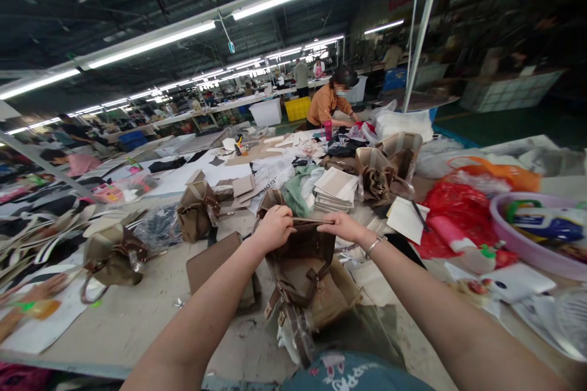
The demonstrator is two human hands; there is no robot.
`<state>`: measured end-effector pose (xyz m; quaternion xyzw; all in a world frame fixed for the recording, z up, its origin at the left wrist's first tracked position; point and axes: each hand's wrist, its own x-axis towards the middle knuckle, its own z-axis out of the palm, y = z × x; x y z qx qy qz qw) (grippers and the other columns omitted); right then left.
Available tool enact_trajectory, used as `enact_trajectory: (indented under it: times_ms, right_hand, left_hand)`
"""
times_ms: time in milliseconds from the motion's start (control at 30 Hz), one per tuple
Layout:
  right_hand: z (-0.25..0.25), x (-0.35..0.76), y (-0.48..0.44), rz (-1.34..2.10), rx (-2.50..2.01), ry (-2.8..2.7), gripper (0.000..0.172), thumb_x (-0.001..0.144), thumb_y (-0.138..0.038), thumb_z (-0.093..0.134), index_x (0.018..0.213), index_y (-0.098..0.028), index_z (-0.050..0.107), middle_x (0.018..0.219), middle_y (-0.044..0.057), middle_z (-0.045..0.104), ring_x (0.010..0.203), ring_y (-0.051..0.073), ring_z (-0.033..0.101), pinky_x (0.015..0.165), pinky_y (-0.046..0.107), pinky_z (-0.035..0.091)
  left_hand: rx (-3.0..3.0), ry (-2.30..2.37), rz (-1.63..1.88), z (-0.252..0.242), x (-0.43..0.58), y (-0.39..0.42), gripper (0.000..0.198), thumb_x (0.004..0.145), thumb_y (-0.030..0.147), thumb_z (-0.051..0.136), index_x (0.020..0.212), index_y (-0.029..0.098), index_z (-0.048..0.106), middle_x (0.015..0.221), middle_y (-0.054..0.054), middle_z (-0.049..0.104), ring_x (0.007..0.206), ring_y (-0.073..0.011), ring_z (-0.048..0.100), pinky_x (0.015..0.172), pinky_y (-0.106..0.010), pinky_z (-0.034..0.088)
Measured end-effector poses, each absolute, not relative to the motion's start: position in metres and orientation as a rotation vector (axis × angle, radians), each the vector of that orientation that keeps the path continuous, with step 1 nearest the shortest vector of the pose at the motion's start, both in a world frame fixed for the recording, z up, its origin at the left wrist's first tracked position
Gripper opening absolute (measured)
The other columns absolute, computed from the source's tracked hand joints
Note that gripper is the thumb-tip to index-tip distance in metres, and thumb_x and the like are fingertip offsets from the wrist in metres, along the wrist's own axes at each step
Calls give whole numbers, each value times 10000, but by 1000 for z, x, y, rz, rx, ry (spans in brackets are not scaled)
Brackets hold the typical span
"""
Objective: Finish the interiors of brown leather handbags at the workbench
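Observation:
A brown bag (302, 269) with straps stands tilted in front of my body on the table. My left hand (275, 229) pinches its upper rim on the left side. On the right, my right hand (342, 226) grips the same rim, with a bracelet on that wrist. Between both hands the rim is stretched nearly straight, and the bag's dark inside partly shows. Clear plastic wrap hangs around a strap at the bottom. Left of the bag lies a flat brown panel (208, 259), partly hidden by my left forearm.
More brown bags (197, 211) stand left and at the back right. A stack of beige pieces (337, 186) lies behind my hands. To the right are a red plastic bag (458, 201) and a purple basin (499, 220). A co-worker (323, 104) bends over the table's far side.

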<state>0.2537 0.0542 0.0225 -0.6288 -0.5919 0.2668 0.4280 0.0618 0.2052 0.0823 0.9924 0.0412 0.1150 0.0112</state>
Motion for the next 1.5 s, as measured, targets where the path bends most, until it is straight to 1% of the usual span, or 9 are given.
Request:
enact_trajectory:
  times_ms: [200,333,700,833,933,1033,1167,1300,1500]
  right_hand:
    - [20,259,71,746,-1565,-1492,425,710,-534,584,563,-140,524,545,-54,361,538,84,327,499,215,245]
    - [21,255,72,729,-1551,-1517,423,713,-535,586,579,-136,550,546,-48,387,545,88,344,509,215,264]
    - [16,251,65,623,-1510,-1530,373,757,-492,582,666,-133,626,598,-28,503,594,108,430,558,218,338]
    - [16,250,65,594,-1487,-1550,363,772,-465,580,634,-132,617,585,-30,507,583,104,442,551,216,347]
    - [14,250,65,586,-1507,-1545,322,785,-438,580,706,-136,658,616,-14,568,601,124,502,571,234,396]
    - [11,250,66,448,-1475,-1538,292,777,-401,613,946,-172,678,844,35,665,790,176,592,730,292,464]
    - [7,247,64,149,-1439,-1553,448,757,-371,652,1177,-234,576,1105,75,612,1015,211,562,908,360,435]
    - [7,242,62,25,-1450,-1550,458,768,-372,641,1200,-250,551,1084,80,594,995,208,563,876,358,465]
    - [7,240,63,12,-1435,-1580,395,803,-348,603,1183,-248,557,1060,76,600,991,197,563,879,357,470]
  left_hand:
    - [3070,3,425,85,47,201,129,797,244,563,726,175,645,1114,-55,546,1006,-188,492,919,-353,421]
    - [3201,-73,397,92,38,190,122,801,257,558,763,201,658,1038,-38,602,1045,-208,449,1034,-452,298]
    - [3217,-107,274,94,45,191,109,779,272,575,759,192,647,995,-42,595,1021,-216,438,1010,-444,291]
    - [3187,-151,238,95,49,192,126,777,276,577,745,177,648,1075,-49,578,1031,-210,439,929,-368,362]
    - [3183,-163,188,96,52,192,132,785,291,573,762,182,645,990,-38,619,1006,-210,457,914,-373,351]
    - [3171,-154,148,97,54,190,149,773,329,593,781,190,647,901,-37,643,1008,-223,467,914,-392,328]
    - [3104,-97,96,99,57,190,250,789,422,565,794,188,654,877,-53,657,921,-206,527,827,-349,361]
    - [3038,119,118,99,65,192,345,862,461,429,833,188,637,766,-40,663,753,-162,582,713,-282,394]
    - [3083,337,100,92,81,194,207,848,324,471,899,228,648,789,-20,689,717,-159,617,649,-250,419]
